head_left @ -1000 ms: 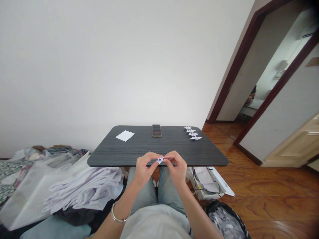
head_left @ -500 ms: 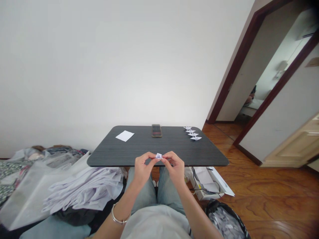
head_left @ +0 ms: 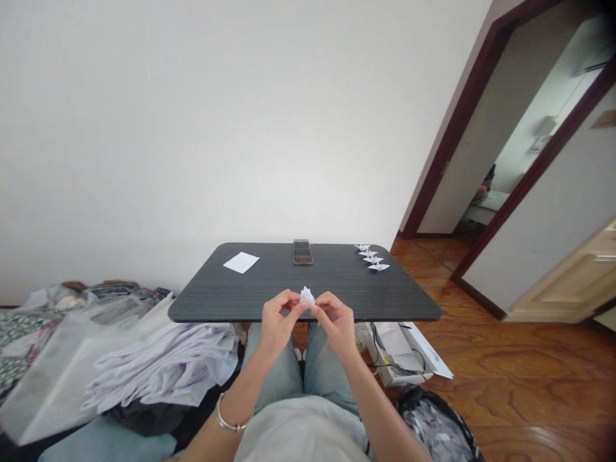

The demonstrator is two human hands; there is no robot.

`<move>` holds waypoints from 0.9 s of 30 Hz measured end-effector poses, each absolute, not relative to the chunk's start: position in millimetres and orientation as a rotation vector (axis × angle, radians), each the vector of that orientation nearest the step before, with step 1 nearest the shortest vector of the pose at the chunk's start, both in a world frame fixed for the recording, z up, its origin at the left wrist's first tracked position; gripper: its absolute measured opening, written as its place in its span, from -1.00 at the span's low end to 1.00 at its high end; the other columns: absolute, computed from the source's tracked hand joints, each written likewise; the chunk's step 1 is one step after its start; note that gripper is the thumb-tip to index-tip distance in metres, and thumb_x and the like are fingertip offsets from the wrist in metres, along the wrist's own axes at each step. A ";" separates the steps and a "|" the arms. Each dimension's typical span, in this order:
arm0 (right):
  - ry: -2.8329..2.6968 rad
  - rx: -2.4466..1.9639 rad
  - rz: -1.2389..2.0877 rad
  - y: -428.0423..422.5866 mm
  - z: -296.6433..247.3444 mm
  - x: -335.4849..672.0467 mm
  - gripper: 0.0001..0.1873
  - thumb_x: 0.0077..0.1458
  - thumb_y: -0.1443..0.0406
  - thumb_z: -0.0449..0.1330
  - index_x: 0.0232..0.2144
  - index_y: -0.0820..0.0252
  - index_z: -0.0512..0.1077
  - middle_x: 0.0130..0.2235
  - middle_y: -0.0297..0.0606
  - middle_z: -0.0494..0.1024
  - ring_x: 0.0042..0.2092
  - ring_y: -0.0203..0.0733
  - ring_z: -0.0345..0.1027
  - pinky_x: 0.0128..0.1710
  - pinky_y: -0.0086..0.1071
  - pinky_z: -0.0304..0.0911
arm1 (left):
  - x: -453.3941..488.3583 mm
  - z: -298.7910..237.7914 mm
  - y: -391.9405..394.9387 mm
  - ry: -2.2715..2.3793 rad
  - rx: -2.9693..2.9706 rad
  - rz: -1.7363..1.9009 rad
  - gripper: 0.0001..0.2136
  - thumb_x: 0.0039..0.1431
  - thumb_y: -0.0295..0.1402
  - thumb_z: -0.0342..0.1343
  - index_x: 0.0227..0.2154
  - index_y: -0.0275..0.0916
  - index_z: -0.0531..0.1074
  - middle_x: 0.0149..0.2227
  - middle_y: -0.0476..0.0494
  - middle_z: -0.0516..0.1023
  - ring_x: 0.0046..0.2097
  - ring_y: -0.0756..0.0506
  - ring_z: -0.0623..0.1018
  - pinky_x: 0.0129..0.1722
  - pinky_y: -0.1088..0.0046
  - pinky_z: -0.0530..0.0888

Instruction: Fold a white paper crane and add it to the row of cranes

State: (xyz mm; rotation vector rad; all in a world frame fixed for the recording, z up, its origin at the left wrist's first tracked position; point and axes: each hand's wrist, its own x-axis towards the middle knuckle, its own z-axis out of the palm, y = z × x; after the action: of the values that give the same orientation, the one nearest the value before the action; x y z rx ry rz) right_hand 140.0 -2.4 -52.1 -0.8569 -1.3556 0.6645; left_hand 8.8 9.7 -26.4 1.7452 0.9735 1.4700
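Note:
A small folded white paper (head_left: pixel 307 296) is pinched between my two hands above the front edge of the dark table (head_left: pixel 269 282). My left hand (head_left: pixel 278 321) grips its left side with thumb and forefinger. On the other side, my right hand (head_left: pixel 335 322) holds it the same way. Pointed tips of the paper stick up above my fingers; its lower part is hidden by them. Several white paper cranes (head_left: pixel 373 259) stand in a row at the table's right rear. A flat white sheet of paper (head_left: pixel 241 262) lies at the left rear.
A phone (head_left: pixel 303 252) lies at the table's back, near the wall. Left of the table is a pile of white cloth (head_left: pixel 168 359). To the right on the floor are a box with papers and cables (head_left: pixel 399 353) and a black bag of scraps (head_left: pixel 437 427).
The folded paper has tilted up between my fingers and now shows taller pointed tips. Both hands have shifted only slightly, moving a little closer together.

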 end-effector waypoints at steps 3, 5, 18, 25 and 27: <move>-1.322 -0.869 0.670 -2.3 -53.0 139.1 -0.85 0.03 0.25 0.15 -0.51 0.20 0.38 -0.51 -0.34 0.34 -0.48 -0.32 0.19 -0.56 -0.48 0.08 | 11.0 -26.4 12.1 0.970 1.669 1.420 -0.87 -0.03 -0.33 0.16 -0.54 -0.30 0.46 -0.59 0.02 0.45 -0.53 0.04 0.34 -0.48 0.55 0.28; -1.298 -0.871 0.682 -1.9 -54.5 138.1 -0.84 0.04 0.25 0.15 -0.53 0.20 0.37 -0.53 -0.36 0.33 -0.49 -0.32 0.19 -0.55 -0.48 0.08 | 12.2 -26.5 14.6 0.956 1.621 1.385 -0.87 -0.05 -0.33 0.18 -0.53 -0.31 0.47 -0.60 0.01 0.46 -0.55 0.05 0.35 -0.50 0.55 0.28; -1.193 -0.876 0.892 1.3 -57.5 137.4 -0.81 -0.02 0.20 0.20 -0.54 0.20 0.36 -0.59 -0.38 0.38 -0.54 -0.33 0.25 -0.61 -0.51 0.08 | 11.6 -30.7 19.7 0.897 1.486 1.341 -0.81 -0.01 -0.26 0.15 -0.51 -0.32 0.46 -0.61 0.04 0.39 -0.58 0.08 0.28 -0.56 0.58 0.22; -1.198 -0.884 0.881 -0.9 -53.8 136.9 -0.79 -0.01 0.17 0.18 -0.51 0.21 0.37 -0.59 -0.37 0.38 -0.57 -0.35 0.22 -0.62 -0.51 0.08 | 11.7 -25.3 15.9 0.891 1.498 1.372 -0.81 -0.04 -0.26 0.18 -0.56 -0.31 0.44 -0.58 0.01 0.41 -0.55 0.07 0.30 -0.58 0.59 0.22; -1.210 -0.874 0.869 -1.8 -52.1 136.9 -0.79 0.00 0.17 0.17 -0.52 0.20 0.36 -0.60 -0.38 0.38 -0.58 -0.36 0.20 -0.62 -0.51 0.09 | 12.2 -23.2 14.0 0.877 1.479 1.390 -0.81 -0.02 -0.25 0.16 -0.51 -0.31 0.47 -0.57 -0.01 0.43 -0.53 0.06 0.31 -0.58 0.59 0.23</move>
State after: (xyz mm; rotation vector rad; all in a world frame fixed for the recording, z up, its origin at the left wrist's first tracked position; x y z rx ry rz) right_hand 136.9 -1.8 -52.1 -0.8744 -1.2095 0.8689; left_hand 12.2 14.0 -23.2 1.4793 0.8774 1.3902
